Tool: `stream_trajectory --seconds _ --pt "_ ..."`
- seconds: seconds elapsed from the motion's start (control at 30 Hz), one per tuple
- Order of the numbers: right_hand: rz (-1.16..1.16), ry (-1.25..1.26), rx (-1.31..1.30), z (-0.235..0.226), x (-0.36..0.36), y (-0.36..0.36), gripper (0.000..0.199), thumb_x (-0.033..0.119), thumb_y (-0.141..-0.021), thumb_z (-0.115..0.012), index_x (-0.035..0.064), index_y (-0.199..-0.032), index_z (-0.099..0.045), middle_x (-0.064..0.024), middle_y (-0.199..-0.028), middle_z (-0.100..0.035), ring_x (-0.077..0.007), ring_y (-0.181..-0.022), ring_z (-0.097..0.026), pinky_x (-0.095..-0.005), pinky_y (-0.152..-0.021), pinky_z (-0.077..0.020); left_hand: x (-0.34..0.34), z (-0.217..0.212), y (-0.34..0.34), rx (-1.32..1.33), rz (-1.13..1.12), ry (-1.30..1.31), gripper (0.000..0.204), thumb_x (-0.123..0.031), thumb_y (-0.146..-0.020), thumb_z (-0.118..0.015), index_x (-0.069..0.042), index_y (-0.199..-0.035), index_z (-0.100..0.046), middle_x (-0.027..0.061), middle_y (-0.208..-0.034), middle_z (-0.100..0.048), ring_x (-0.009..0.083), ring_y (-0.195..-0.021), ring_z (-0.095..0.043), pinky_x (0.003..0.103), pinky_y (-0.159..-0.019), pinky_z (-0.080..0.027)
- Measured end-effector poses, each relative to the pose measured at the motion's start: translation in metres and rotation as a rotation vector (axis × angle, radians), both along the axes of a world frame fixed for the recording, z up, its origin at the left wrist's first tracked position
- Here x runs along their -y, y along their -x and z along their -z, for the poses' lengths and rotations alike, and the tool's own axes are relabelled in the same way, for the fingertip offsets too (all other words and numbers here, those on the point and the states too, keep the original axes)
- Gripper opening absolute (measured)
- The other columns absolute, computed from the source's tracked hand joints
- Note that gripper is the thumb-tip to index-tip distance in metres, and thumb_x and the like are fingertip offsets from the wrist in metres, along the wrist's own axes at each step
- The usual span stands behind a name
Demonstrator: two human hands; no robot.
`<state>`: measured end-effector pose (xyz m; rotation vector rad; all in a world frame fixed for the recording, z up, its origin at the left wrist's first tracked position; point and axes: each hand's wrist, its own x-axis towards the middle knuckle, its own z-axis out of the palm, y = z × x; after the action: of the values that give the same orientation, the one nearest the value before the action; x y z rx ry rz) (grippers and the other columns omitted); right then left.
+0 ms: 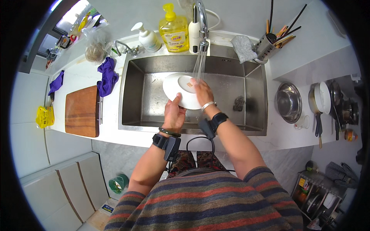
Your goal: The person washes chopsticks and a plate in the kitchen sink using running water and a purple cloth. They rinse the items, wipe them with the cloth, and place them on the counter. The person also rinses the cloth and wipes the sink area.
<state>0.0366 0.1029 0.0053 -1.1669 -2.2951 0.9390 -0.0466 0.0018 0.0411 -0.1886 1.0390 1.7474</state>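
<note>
A white plate, its underside with the foot ring turned up, is held over the sink. My left hand grips its near left edge, thumb on top and the other fingers underneath. On the plate's right side lies my right hand, its fingers bent against the underside; whether it grips the rim or only rubs it I cannot tell. Water streams from the faucet close to the plate and my right fingers. A dark scouring pad lies on the sink floor to the right.
Behind the sink stand a yellow soap bottle and a white pump bottle. Left are a wooden cutting board and a purple cloth. Right are a utensil holder, a metal bowl and a glass cup.
</note>
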Motion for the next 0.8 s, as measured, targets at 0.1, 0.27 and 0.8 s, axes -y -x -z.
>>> stream_trajectory --seconds 0.1,0.27,0.8 --pt "0.082 -0.138 -0.080 0.001 0.004 0.007 0.030 0.027 -0.092 -0.049 0.0133 -0.116 -0.060 -0.0171 -0.114 -0.061 -0.0331 -0.110 -0.055 -0.0466 -0.095 -0.0407 -0.001 -0.009 0.005 0.003 -0.042 -0.038 0.029 -0.013 -0.095 -0.054 -0.004 -0.122 -0.048 0.0071 -0.116 -0.059 0.0179 -0.103 -0.058 0.032 -0.090 -0.050" --pt "0.060 -0.158 -0.170 -0.007 0.016 0.012 0.026 0.024 -0.089 -0.052 0.0138 -0.110 -0.065 -0.0120 -0.115 -0.063 -0.0302 -0.110 -0.056 -0.0436 -0.102 -0.0373 -0.004 -0.006 0.004 -0.001 -0.011 0.009 0.030 -0.014 -0.096 -0.053 -0.004 -0.123 -0.048 0.0080 -0.119 -0.058 0.0181 -0.107 -0.056 0.033 -0.090 -0.049" --pt "0.245 0.843 -0.602 0.014 0.023 0.002 0.075 0.042 -0.088 -0.059 0.0052 -0.145 -0.026 -0.0230 -0.130 -0.052 -0.0327 -0.118 -0.053 -0.0364 -0.099 -0.0398 0.004 0.006 0.004 -1.287 0.556 0.262 0.022 -0.016 -0.093 -0.055 0.003 -0.102 -0.061 0.0143 -0.081 -0.068 0.0247 -0.073 -0.066 0.038 -0.065 -0.051"
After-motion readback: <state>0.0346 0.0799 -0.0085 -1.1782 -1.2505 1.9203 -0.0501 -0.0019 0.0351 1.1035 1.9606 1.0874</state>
